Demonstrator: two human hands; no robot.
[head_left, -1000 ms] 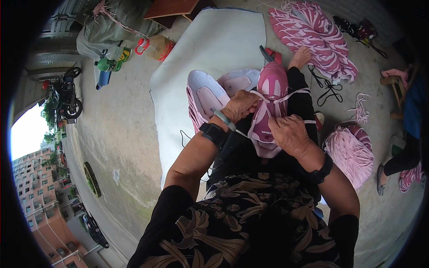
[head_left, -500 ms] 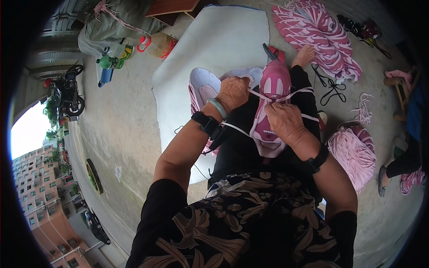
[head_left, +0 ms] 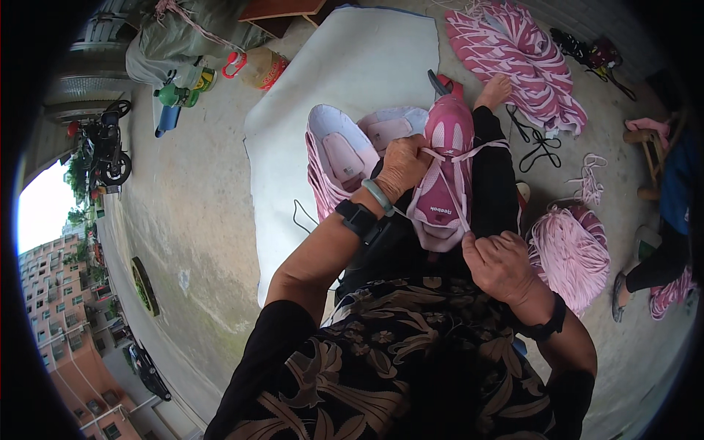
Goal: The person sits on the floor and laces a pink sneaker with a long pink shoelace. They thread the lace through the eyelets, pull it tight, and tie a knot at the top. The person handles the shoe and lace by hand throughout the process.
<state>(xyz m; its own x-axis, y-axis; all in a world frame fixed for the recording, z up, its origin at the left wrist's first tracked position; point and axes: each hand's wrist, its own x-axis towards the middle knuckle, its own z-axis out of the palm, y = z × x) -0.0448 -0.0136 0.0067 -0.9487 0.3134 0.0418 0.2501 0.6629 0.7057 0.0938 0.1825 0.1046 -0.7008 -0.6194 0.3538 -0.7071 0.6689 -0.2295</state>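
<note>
Across my lap lies a pink shoe upper (head_left: 438, 192) with paler panels, its long axis running away from me. A pale pink shoelace (head_left: 459, 192) crosses its front and runs down over it. My left hand (head_left: 403, 167) is closed at the upper's left edge, pinching the lace near the crossing. Closer to my body, beyond the upper's near right corner, my right hand (head_left: 500, 268) grips the lace, which is drawn taut to its fingertips. Left of my left hand, a stack of pink shoe uppers (head_left: 339, 158) with white linings rests on a white sheet (head_left: 293, 132).
At far right lies a large bundle of striped pink uppers (head_left: 513, 66). A pile of pale pink laces (head_left: 568, 257) sits right of my leg. Black cord (head_left: 541, 150) lies on the concrete. Bottles (head_left: 260, 67) stand far left. Another person's leg (head_left: 653, 265) shows at right.
My right hand has moved from on top of the upper toward my body and right, drawing a lace end down across it. My left hand has shifted right, closer to the upper.
</note>
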